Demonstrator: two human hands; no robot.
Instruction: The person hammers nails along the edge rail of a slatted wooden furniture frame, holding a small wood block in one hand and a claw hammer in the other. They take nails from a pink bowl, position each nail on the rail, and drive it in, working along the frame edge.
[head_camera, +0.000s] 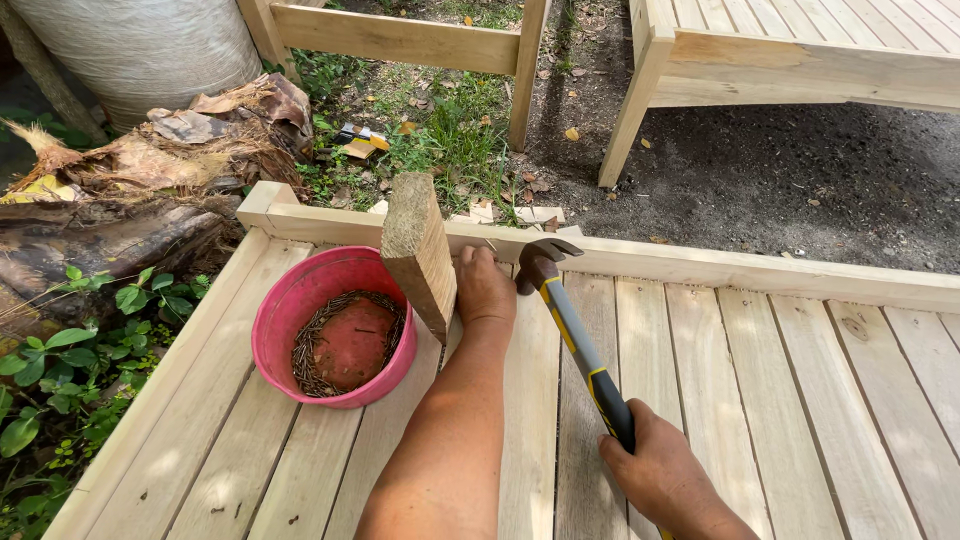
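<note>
Left hand (485, 285) is pinching a nail beside the wood block (420, 250); right hand (660, 475) is gripping the hammer (575, 335), whose glancing blow could strike fingers.

The single head view looks steeply down and forward from above the person's own forearms, close enough that both arms enter from the bottom edge and the slatted wooden platform (760, 400) fills the lower half of the frame. It faces across the platform's far rail (700, 265) toward bare soil and grass beyond, where the leg of a second wooden frame (632, 110) stands well apart. No other view shares the scene.
</note>
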